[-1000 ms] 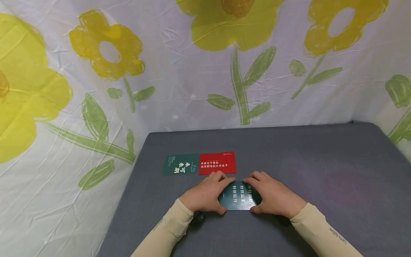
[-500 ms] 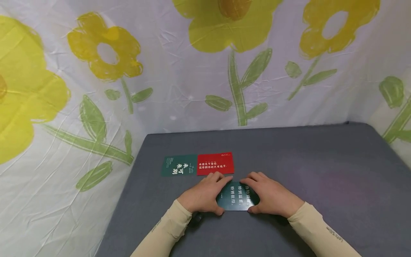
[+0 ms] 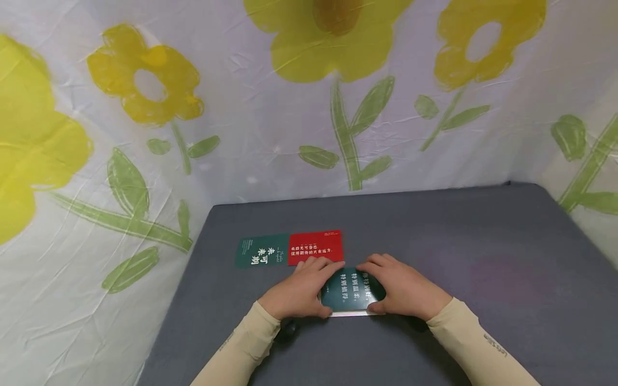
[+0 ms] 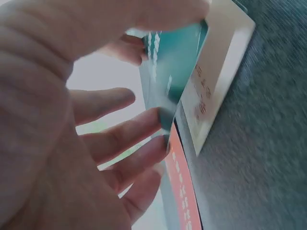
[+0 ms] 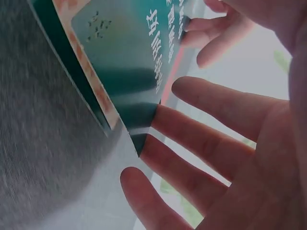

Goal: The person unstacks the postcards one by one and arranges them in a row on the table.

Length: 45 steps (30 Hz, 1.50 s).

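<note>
A dark green card with white vertical lettering is held between both hands, raised slightly off the cards beneath it. My left hand grips its left end, thumb on the near edge and fingertips on the far edge. The right hand grips the right end in the same way. In the left wrist view, a cream card with small reddish marks lies under the held card, apart from it. The right wrist view shows a patterned orange-and-cream edge and a green edge below it.
Behind the left hand, a second green card and a red card lie side by side on the grey tabletop. A small dark object shows under the left wrist. A flower-printed cloth hangs behind the table.
The green card has risen a little in both hands, baring a pale strip of a card below its near edge. The head view has shifted slightly right.
</note>
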{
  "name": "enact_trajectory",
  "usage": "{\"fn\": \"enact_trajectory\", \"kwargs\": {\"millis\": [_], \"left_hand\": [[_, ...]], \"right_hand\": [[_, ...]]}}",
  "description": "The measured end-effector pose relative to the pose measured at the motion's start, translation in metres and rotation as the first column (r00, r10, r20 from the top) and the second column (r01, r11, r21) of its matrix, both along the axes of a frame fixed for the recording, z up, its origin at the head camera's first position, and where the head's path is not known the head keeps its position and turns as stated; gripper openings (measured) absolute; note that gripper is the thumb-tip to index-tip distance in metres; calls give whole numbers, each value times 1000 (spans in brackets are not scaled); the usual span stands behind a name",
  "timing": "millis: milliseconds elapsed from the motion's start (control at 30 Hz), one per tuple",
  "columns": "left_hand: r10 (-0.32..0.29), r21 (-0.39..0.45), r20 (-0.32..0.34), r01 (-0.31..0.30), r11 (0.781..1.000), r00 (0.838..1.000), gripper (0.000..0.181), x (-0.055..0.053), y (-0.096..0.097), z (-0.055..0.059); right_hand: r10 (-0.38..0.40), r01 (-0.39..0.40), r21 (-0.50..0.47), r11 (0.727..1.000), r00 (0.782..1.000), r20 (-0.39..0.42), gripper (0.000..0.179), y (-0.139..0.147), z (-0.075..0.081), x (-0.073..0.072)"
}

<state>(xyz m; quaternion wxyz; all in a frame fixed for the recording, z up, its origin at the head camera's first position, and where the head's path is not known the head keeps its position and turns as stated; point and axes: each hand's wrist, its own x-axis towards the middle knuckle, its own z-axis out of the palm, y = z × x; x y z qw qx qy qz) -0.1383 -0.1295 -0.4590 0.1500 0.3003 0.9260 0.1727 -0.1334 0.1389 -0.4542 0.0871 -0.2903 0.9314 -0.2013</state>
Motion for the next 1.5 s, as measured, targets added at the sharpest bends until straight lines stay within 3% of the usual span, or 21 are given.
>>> {"fn": "enact_trajectory", "kwargs": {"millis": [133, 300, 500, 700, 933, 1500], "left_hand": [[-5, 17, -24, 5, 1000, 1000, 104, -10, 3, 0], [-3, 29, -13, 3, 1000, 1000, 105, -38, 13, 4], [2, 65, 7, -2, 998, 1000, 104, -75, 29, 6], [8, 45, 18, -9, 999, 1000, 100, -95, 43, 1], [28, 1, 17, -28, 1000, 999, 100, -105, 51, -4], [51, -68, 57, -47, 997, 997, 100, -108, 50, 3]], "right_hand": [[-11, 10, -13, 1000, 1000, -30, 76, 5, -2, -9], [-38, 35, -40, 999, 997, -71, 77, 23, -1, -25], [-79, 77, -51, 996, 996, -44, 71, 41, 3, -51], [-99, 99, -29, 995, 995, 9, 70, 50, 0, -72], [-107, 108, -19, 994, 992, 61, 71, 53, -6, -84], [-68, 73, -41, 997, 992, 103, 73, 49, -18, -95]]}}
